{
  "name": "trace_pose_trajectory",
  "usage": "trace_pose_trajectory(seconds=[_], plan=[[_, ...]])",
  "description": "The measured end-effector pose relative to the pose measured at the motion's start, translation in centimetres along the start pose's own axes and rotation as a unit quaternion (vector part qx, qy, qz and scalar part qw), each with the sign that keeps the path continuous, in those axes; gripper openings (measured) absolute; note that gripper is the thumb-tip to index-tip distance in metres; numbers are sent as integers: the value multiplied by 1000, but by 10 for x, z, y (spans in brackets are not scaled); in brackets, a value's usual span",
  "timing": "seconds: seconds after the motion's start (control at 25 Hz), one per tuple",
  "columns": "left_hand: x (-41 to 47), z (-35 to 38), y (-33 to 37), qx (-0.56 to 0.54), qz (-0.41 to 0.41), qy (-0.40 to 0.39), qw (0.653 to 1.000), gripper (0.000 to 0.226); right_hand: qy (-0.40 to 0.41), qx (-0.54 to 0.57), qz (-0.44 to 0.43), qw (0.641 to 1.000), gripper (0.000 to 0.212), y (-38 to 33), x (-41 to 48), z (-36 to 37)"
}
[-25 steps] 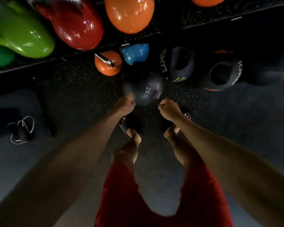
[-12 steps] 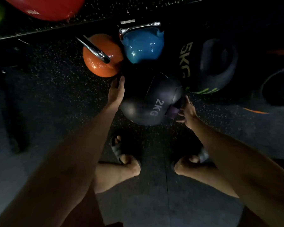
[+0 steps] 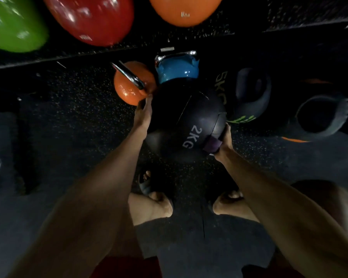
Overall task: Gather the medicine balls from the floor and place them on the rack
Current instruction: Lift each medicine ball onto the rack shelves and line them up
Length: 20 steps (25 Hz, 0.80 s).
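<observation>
1. The left hand lies flat against the left side of the 2KG ball, fingers straight and pointing up along its curve.
2. The right hand presses on the ball's lower right side beside a purple patch. Its thumb runs up the ball, but its fingers are hidden behind the ball, so how they lie cannot be told.
3. The black 2KG ball sits between the two hands, low over the speckled floor. Whether it rests on the floor or is just clear of it cannot be told.
4. Touching the ball's upper left is a small orange kettlebell with a chrome handle. Just above the ball stands a blue kettlebell.
5. Close to the ball's right lies a dark 5KG ball with green marks, and farther right another dark ball with an orange stripe.
6. Well above the ball, on a dark ledge, sit large glossy weights: a green weight, a red weight and an orange weight.
7. Below the ball are the person's feet, the left foot in a sandal, the right foot partly hidden, and red shorts at the bottom edge.
</observation>
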<state>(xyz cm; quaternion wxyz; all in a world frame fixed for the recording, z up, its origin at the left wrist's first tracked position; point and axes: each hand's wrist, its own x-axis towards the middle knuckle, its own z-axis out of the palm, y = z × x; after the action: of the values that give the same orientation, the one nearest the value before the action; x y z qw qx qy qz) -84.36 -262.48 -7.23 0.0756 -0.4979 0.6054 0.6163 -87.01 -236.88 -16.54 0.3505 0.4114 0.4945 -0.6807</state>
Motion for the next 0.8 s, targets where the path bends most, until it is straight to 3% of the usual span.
trace_pose_trajectory(seconds=[0.28, 0.48, 0.72, 0.8], plan=[[-207, -85, 131, -34, 8, -1, 999, 60, 12, 30, -59, 998, 70, -80, -266, 34], [-325, -137, 228, -90, 64, -15, 994, 56, 25, -2, -116, 993, 99, -126, -387, 54], [-391, -178, 282, -162, 127, -25, 978, 87, -44, -17, -229, 972, 72, -172, -559, 94], [-401, -188, 287, -186, 150, -12, 971, 84, -57, -34, -265, 962, 72, -175, -593, 94]])
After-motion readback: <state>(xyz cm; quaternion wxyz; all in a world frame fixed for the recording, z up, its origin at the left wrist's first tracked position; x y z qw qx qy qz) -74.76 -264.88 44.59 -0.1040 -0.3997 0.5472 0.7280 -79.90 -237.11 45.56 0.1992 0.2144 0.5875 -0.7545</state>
